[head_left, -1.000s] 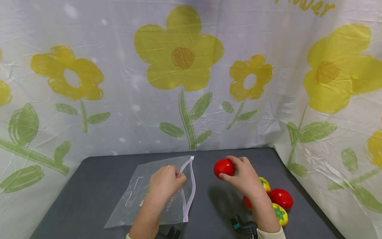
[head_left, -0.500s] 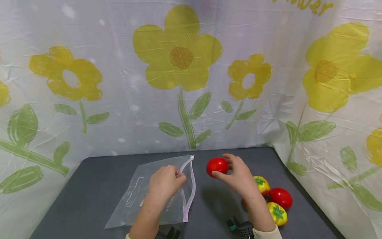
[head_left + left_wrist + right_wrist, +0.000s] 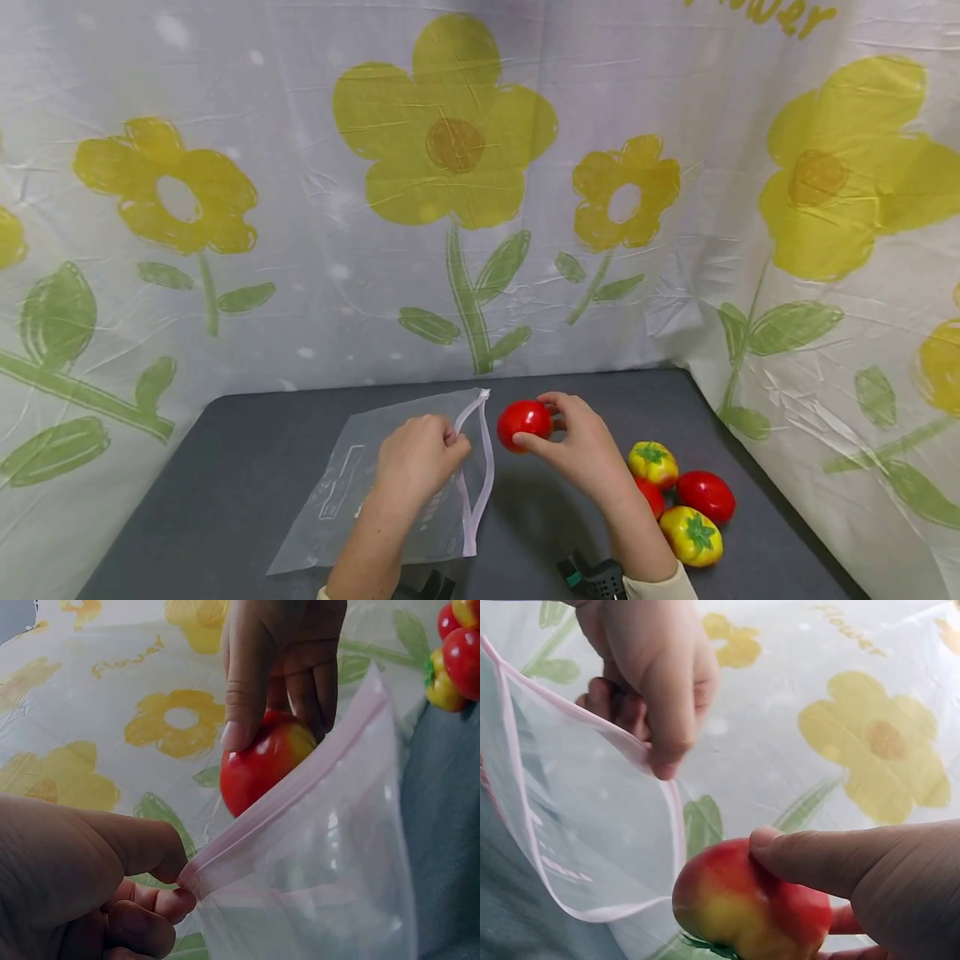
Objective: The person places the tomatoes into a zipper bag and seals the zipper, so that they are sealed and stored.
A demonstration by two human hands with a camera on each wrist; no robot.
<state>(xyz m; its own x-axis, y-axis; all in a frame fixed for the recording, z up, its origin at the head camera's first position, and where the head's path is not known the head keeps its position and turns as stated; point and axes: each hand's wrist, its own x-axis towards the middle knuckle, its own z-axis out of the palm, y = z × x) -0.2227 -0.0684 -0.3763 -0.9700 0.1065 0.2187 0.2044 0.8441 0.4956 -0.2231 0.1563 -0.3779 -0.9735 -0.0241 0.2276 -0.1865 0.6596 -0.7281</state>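
A clear zip bag point(image 3: 345, 492) with a pinkish-white zip edge lies at centre left of the table. My left hand point(image 3: 416, 458) pinches the upper rim of its mouth, and in the right wrist view the mouth gapes. My right hand point(image 3: 581, 450) holds a toy tomato point(image 3: 523, 425) between thumb and fingers, above the table just right of the bag's mouth. Red on top, the tomato point(image 3: 735, 904) shows a yellow patch and green leaves underneath in the right wrist view. Seen from the left wrist, the tomato point(image 3: 255, 769) is partly behind the zip edge.
To the right of my right forearm sits a cluster of similar toy tomatoes: a yellow one point(image 3: 692, 537) with green leaves, a red one point(image 3: 707, 497) and others. The dark grey table point(image 3: 187, 500) ends at a flower-printed curtain point(image 3: 322, 250) at the back and right.
My right hand has moved left with the tomato, closer to the bag's mouth, uncovering more of the cluster. The left hand stays at the bag's rim with hardly any movement.
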